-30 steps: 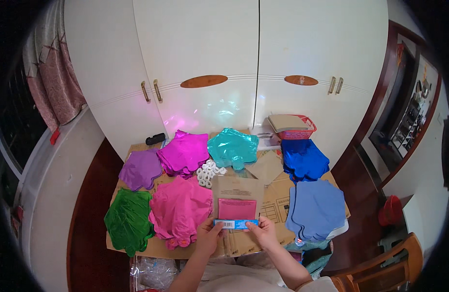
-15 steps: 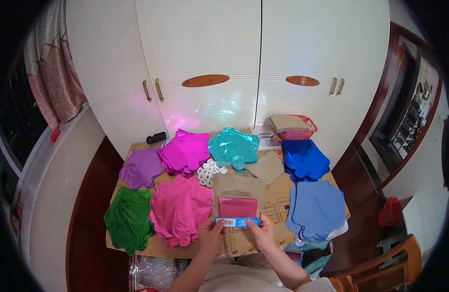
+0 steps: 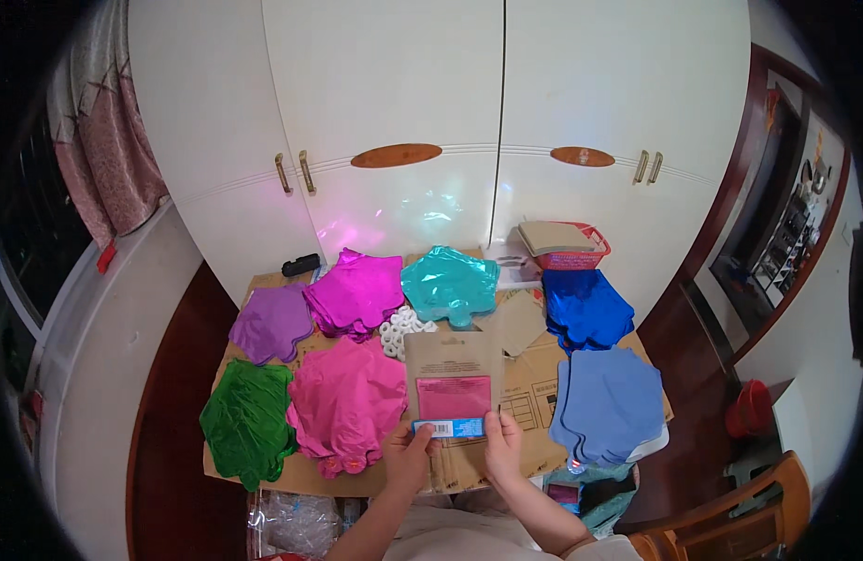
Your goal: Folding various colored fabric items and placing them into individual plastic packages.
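Observation:
My left hand pinches the lower left corner of a brown paper pouch, with its thumb by the label. My right hand grips the pouch's lower right edge. Pink material shows through the pouch's window, and a blue and white label strip runs along its bottom. Left of the pouch lies a stack of pink foil balloons. White rings, possibly rolls of ribbon or tape, are heaped just behind it. Another flat brown pouch rests on the cardboard behind my right hand.
Cardboard covers the table. Around it lie green, purple, magenta, teal, dark blue and pale blue foil stacks. A red basket stands at the back, a wooden chair at the right.
The pouch has shifted slightly left and now stands more face-on, showing its top. My right thumb has moved off the label up to the pouch's right edge.

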Demonstrator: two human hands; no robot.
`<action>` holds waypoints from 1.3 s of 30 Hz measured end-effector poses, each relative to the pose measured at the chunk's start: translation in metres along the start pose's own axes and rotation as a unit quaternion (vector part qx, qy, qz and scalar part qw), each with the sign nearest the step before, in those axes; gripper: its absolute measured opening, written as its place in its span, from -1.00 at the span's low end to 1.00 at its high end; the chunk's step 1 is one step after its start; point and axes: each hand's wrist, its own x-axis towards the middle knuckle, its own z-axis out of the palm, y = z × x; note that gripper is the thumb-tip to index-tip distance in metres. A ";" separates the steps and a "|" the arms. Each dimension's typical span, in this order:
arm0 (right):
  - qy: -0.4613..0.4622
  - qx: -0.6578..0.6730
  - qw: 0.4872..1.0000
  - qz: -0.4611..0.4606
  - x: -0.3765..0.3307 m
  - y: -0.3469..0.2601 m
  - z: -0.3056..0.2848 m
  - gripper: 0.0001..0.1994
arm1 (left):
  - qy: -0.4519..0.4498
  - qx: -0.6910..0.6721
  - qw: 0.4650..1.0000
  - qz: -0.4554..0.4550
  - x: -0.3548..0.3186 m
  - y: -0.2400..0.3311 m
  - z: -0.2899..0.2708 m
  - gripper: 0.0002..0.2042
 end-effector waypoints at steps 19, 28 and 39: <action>-0.056 -0.134 0.988 -0.061 -0.005 0.012 -0.008 -0.94 | 0.017 -0.003 1.000 -0.015 0.005 -0.004 0.004 -0.88; -0.059 -0.085 0.993 -0.053 -0.004 0.002 -0.002 -0.94 | 0.066 -0.099 0.993 -0.021 0.004 0.005 0.013 -0.85; -0.079 -0.037 0.996 -0.035 -0.012 0.002 0.002 -0.91 | 0.069 -0.023 0.995 0.063 -0.002 0.009 0.006 -0.80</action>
